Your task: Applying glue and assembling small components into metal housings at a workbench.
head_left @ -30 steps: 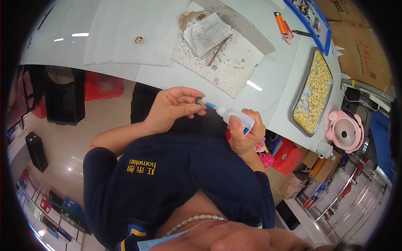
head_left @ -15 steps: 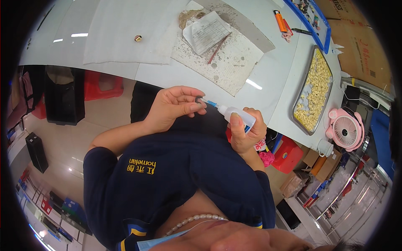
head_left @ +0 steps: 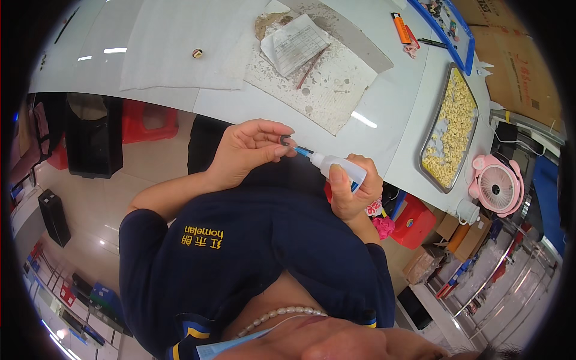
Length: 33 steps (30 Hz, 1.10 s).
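Note:
Between the thumb and fingers of my left hand (head_left: 253,148) is a small dark curved piece (head_left: 285,140), too small to name. My right hand (head_left: 355,187) is wrapped round a white squeeze bottle (head_left: 339,168), tilted so that its blue-based nozzle (head_left: 301,151) points left at the dark piece. The nozzle tip sits right by the piece; whether they touch I cannot tell. Both hands are held over my lap, just off the near edge of the white table (head_left: 396,114).
A spattered board (head_left: 336,102) bears a folded paper sheet (head_left: 294,45) and a thin reddish stick (head_left: 312,67). A small round item (head_left: 197,53) lies on a white cloth (head_left: 162,72). Rightward are a metal tray (head_left: 423,155) of small yellow pieces, an orange lighter (head_left: 401,28) and a pink fan (head_left: 496,188).
The dark piece has turned slightly between my left fingers, and the nozzle has dipped a little beside it. My right hand keeps nearly the same place.

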{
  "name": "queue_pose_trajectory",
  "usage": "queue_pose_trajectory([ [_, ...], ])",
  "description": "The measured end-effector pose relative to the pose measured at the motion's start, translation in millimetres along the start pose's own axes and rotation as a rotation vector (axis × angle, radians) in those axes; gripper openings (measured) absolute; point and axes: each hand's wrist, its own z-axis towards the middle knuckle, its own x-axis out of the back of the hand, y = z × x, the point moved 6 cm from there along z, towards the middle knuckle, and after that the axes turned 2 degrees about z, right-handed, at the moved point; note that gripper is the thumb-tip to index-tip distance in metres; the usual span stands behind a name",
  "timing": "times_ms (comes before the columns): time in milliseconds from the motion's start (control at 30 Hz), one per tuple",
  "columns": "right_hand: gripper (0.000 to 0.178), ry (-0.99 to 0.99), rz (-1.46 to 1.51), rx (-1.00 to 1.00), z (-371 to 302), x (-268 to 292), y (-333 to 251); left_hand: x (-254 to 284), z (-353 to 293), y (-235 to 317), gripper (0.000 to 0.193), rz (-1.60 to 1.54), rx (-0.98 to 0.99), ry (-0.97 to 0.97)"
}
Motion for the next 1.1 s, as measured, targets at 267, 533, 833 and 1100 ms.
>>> queue_pose_trajectory([
  [267, 0.021, -0.018, 0.004, -0.017, 0, -1, 0, 0, 0, 1, 0.027, -0.008, -0.008, -0.001],
  [533, 0.021, 0.009, 0.004, -0.091, -4, 3, 5, 0, 0, 0, 0.027, -0.012, -0.008, 0.0],
  [833, 0.018, 0.103, 0.214, -0.214, -3, -2, 18, 2, 2, -5, 0.03, -0.087, 0.081, -0.003],
  [1100, 0.017, 0.311, 0.729, -0.404, 21, 4, 58, 5, 7, -9, 0.031, -0.148, 0.162, 0.029],
])
